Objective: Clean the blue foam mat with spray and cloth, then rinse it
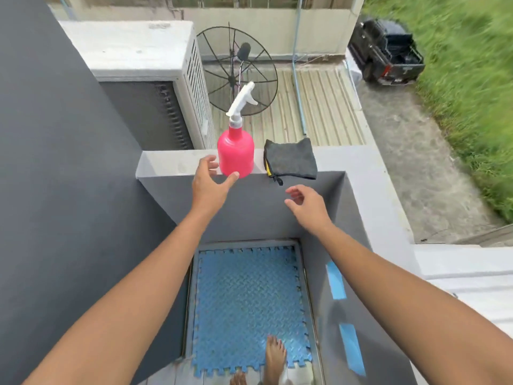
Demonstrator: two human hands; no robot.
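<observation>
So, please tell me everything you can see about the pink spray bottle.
The spray bottle has a round pink body, plastic by its look, a grey collar and a white trigger head. It stands upright on the grey wall top, apart from the dark cloth to its right. The open left hand is at its base; whether the thumb touches it is unclear.

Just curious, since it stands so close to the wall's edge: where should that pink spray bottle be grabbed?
The spray bottle stands upright on the wall, its narrow neck free all round. Probably grip that neck, just under the white trigger, coming from the near left, where the open left hand hovers beside it.
</observation>
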